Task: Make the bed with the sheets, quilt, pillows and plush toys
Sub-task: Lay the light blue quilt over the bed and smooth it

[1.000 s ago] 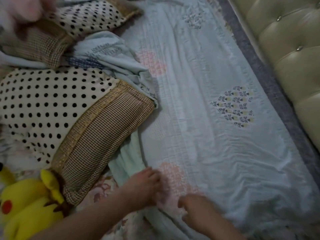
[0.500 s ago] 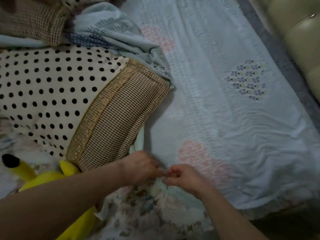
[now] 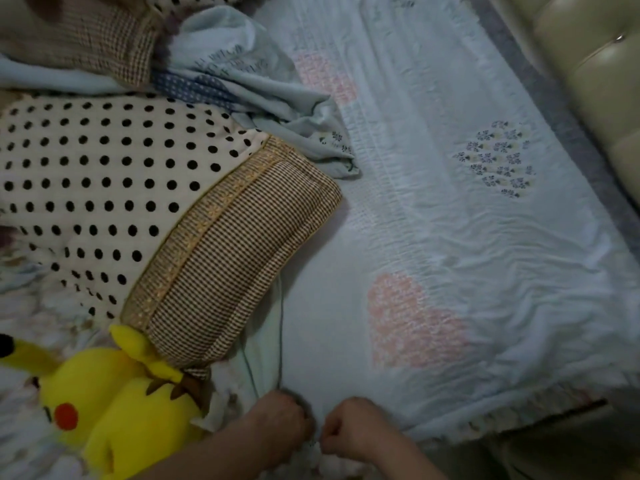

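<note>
Left grip & right grip have both dropped away from the polka-dot pillow since 0.5 s ago. Back then the L one was right at the pillow's checked end; now we see both well below that end, at the bed's near edge.

Far L, below the pillow & touching its lower corner, lies the yellow plush toy on the floral sheet. Above the pillow sits a second pillow w/ the same checked fabric. A crumpled pale-blue cloth lies above-R of the pillow, reaching its top-R corner.

Left grip is clenched on the quilt edge, fingers curled into the fabric. Right grip is just beside it, also fisted on that edge.

The quilt lies spread R of the pillow, wrinkled, w/ a pink heart & a blue-flower heart. Farthest R of the pillow, past a grey strip, is the padded beige headboard.
</note>
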A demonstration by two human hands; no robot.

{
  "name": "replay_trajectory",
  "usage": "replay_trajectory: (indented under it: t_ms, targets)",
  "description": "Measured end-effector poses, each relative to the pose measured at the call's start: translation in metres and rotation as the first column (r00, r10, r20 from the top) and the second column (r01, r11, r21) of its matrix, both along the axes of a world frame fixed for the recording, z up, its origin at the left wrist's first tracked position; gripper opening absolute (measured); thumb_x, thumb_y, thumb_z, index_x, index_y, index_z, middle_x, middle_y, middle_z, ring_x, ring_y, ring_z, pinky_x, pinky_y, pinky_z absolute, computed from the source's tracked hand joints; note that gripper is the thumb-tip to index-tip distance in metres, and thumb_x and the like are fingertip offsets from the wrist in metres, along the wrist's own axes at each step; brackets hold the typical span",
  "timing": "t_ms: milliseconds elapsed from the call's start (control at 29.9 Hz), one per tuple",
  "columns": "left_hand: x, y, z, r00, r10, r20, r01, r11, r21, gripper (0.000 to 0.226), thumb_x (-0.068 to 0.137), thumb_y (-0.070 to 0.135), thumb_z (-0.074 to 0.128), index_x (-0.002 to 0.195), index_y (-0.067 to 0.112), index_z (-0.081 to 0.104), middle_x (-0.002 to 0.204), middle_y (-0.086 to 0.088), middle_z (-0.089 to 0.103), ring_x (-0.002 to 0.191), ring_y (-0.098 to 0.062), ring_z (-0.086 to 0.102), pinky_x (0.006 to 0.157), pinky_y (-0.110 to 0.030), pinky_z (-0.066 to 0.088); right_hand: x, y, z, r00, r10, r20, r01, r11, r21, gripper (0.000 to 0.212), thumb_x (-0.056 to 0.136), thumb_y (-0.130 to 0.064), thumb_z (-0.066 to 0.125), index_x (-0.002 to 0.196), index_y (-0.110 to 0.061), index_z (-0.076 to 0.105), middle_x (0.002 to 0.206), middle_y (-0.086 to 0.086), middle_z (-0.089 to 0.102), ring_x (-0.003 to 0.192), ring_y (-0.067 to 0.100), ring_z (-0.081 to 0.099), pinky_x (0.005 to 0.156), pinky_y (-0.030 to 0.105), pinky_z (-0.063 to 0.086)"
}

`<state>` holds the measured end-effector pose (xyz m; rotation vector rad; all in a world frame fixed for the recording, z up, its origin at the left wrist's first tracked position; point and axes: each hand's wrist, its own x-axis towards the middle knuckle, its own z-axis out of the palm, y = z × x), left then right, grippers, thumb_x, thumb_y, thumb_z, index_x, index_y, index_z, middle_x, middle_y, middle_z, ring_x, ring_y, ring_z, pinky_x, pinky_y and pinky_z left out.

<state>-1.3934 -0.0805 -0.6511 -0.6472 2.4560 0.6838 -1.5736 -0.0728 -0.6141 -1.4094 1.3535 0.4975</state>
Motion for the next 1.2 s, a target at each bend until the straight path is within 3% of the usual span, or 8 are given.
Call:
replay_trajectory:
  t_ms: [268,335,402,469,536,602,770,1205]
  targets:
    - [0.004,-0.026,0.062,0.983,0.182,-0.041,-0.186,0.956,-0.226,0.036,0.066,0.04,0.039,0.059,0.021,0.068,0.065,0.008,0.061,0.067,-0.016,0.06,0.077,-0.027,0.048,0.012,-0.041,0.04,0.999,-0.036,0.019,0.039,0.978,-0.205,0.031,0.089,-0.031,0.059,0.119,-0.028,0.068,0.114,-0.001,0.07,0.106,0.014,0.062,0.089,0.018,0.041]
    - [0.01,-0.029,0.085,0.966,0.257,-0.021,-0.255,0.943,-0.214,0.032,0.076,0.032,0.043,0.076,0.02,0.072,0.082,0.001,0.067,0.086,-0.024,0.062,0.097,-0.038,0.037,0.025,-0.05,0.054,0.999,-0.043,0.02,0.046,0.962,-0.27,0.034,0.089,-0.028,0.058,0.123,-0.031,0.064,0.117,-0.005,0.068,0.107,0.01,0.062,0.089,0.016,0.039]
    - [0.021,-0.025,0.106,0.924,0.381,-0.009,-0.371,0.895,-0.247,0.042,0.092,0.028,0.036,0.121,0.015,0.064,0.129,-0.01,0.058,0.129,-0.033,0.044,0.118,-0.05,0.013,0.047,-0.056,0.067,0.999,-0.015,0.039,0.027,0.945,-0.325,0.033,0.091,-0.028,0.055,0.122,-0.032,0.064,0.119,-0.005,0.068,0.107,0.012,0.062,0.091,0.019,0.042]
    - [0.034,-0.022,0.123,0.886,0.457,0.077,-0.426,0.868,-0.255,0.055,0.097,0.035,0.04,0.147,0.013,0.036,0.154,-0.012,0.029,0.147,-0.032,0.012,0.118,-0.056,-0.006,0.067,-0.06,0.074,0.997,-0.005,0.071,0.03,0.933,-0.358,0.033,0.092,-0.026,0.053,0.122,-0.032,0.063,0.12,-0.005,0.067,0.109,0.015,0.062,0.093,0.024,0.044]
    - [0.056,-0.015,0.133,0.853,0.518,0.056,-0.475,0.817,-0.326,0.069,0.09,0.043,0.054,0.149,0.016,0.033,0.154,-0.01,0.031,0.147,-0.034,0.014,0.114,-0.057,-0.016,0.091,-0.06,0.081,0.993,0.011,0.113,0.033,0.923,-0.383,0.035,0.092,-0.026,0.053,0.125,-0.032,0.061,0.121,-0.004,0.067,0.111,0.017,0.061,0.095,0.026,0.044]
    - [0.09,-0.005,0.142,0.813,0.578,0.069,-0.526,0.78,-0.34,0.077,0.08,0.052,0.064,0.146,0.019,0.041,0.146,-0.008,0.043,0.143,-0.035,0.027,0.111,-0.054,-0.014,0.126,-0.053,0.088,0.984,0.045,0.174,0.026,0.921,-0.389,0.037,0.09,-0.025,0.054,0.126,-0.031,0.06,0.122,-0.003,0.066,0.114,0.018,0.059,0.097,0.027,0.043]
    - [0.159,0.003,0.152,0.777,0.575,0.258,-0.501,0.812,-0.3,0.086,0.087,0.065,0.049,0.155,0.023,0.017,0.161,-0.003,0.011,0.149,-0.03,-0.007,0.116,-0.058,-0.012,0.185,-0.037,0.096,0.975,-0.023,0.219,0.105,0.922,-0.372,0.037,0.087,-0.024,0.056,0.122,-0.034,0.059,0.117,-0.008,0.066,0.11,0.017,0.059,0.092,0.031,0.048]
    - [0.216,-0.018,0.277,0.765,0.644,-0.026,-0.603,0.701,-0.381,0.076,0.092,0.063,0.042,0.152,0.02,0.023,0.16,-0.005,0.018,0.149,-0.029,0.001,0.12,-0.05,-0.002,0.233,-0.021,0.247,0.983,-0.09,0.161,0.17,0.776,-0.607,0.043,0.086,-0.013,0.06,0.127,-0.026,0.062,0.124,-0.003,0.065,0.114,0.02,0.057,0.097,0.033,0.043]
